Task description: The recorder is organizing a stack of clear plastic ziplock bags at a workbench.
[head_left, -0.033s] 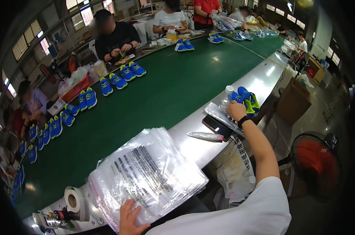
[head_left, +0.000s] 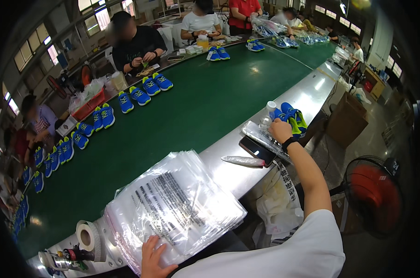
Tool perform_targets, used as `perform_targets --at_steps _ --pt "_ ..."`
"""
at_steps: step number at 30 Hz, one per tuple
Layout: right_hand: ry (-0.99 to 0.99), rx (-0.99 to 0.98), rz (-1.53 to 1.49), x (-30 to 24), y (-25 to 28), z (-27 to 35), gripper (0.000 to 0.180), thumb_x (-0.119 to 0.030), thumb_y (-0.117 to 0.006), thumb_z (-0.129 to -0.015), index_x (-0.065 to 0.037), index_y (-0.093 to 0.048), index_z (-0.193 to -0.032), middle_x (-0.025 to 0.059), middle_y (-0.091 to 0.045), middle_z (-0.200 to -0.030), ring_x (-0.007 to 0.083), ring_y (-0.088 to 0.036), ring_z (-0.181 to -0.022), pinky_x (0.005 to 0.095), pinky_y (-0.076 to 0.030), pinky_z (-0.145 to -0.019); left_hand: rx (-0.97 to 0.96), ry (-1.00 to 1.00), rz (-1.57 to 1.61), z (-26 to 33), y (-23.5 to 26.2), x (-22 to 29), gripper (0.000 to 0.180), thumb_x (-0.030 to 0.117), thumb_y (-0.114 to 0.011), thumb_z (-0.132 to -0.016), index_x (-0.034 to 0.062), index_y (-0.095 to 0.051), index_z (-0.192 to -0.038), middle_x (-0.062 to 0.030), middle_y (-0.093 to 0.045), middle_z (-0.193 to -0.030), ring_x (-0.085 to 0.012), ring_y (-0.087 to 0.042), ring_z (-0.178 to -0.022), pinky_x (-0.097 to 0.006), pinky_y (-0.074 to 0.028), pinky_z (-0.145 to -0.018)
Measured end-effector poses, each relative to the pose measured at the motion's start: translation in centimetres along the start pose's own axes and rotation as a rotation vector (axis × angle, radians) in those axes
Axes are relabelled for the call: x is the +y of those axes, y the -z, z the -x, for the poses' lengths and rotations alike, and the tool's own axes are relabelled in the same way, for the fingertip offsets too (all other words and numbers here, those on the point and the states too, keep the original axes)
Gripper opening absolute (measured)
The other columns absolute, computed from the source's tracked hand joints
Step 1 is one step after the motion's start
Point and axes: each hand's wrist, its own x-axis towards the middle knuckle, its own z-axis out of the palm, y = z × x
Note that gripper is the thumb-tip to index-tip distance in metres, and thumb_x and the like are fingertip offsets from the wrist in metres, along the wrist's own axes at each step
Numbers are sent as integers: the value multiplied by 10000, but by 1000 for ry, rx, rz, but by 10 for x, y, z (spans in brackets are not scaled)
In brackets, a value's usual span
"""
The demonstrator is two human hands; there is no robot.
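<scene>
My left hand [head_left: 155,259] lies with fingers spread on the near edge of a thick stack of clear plastic bags [head_left: 173,204] with dark print. Further off to the right, my right hand [head_left: 281,131] has its fingers curled down beside a clear bottle [head_left: 266,121] with a white cap. What those fingers hold, if anything, is hidden. Just beyond that hand sits a pair of blue shoes [head_left: 291,114] with lime-green linings. A folded clear plastic packet [head_left: 258,134] lies by the wrist, partly over a dark phone [head_left: 255,151].
A slim plastic-wrapped item [head_left: 242,161] rests on the metal ledge [head_left: 219,171]. Tape rolls [head_left: 86,236] stand at lower left. Blue shoes line the far side of the green belt [head_left: 187,106], where several people work. A fan [head_left: 369,192] and a carton [head_left: 346,120] stand at right.
</scene>
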Motion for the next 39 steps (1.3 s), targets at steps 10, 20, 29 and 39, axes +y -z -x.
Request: perform_targets --at_steps 10,20,29,39 --pt "342 125 -341 -97 28 94 311 -309 -714 -656 -92 -608 -852 71 -544 -853 270 -535 -857 388 -476 -693 35 -76 -8 5 -3 -5 602 149 -743 -612 23 -522 -1157 -210 -406 -1322 -395 -347 -1235 -470 -296 -1007" --pt "82 401 -421 -56 35 81 247 -197 -679 -725 -33 -567 -872 153 -526 -848 341 -507 -855 405 -423 -756 53 -56 22 11 -6 -9 607 151 -745 -618 41 -517 -1170 -198 -395 -1340 -390 -324 -1260 -493 -269 -1011" --pt "-235 205 -15 -12 7 71 350 -223 -712 -684 -52 -540 -936 118 -516 -964 309 -495 -943 396 -452 -758 -23 18 32 13 -8 -16 695 267 -819 -546 81 -536 -1153 -172 -390 -1338 -374 -302 -1282 -531 -194 -1033" --pt "-140 13 -9 -27 10 105 262 -256 -634 -766 -59 -575 -928 101 -554 -923 289 -543 -924 400 -489 -708 6 10 38 16 -11 -15 685 297 -804 -575 83 -531 -1166 -168 -386 -1342 -370 -297 -1286 -533 -176 -1040"
